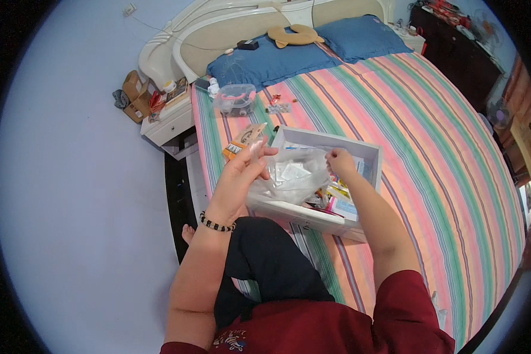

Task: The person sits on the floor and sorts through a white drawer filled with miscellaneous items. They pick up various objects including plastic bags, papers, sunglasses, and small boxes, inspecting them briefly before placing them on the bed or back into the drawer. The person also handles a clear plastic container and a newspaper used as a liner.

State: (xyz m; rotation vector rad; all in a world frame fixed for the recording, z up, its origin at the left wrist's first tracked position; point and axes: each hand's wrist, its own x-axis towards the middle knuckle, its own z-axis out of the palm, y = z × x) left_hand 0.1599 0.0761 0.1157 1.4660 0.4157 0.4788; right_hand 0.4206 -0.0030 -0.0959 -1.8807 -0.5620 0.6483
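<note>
The clear bag [298, 192], with white packets [293, 171] in it, lies over the left part of the drawer [371, 159], stretched between both hands. The right hand [340, 163] has its grip drawn together, pinching the bag's right edge; the left hand [249, 165] has plastic across its partly curled fingers, though whether its grip pinches it I cannot tell. The drawer sits on the striped bed [419, 147], near a lidded box [236, 99].

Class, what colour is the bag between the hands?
The bag is clear, slightly whitish; head view shows it best.
</note>
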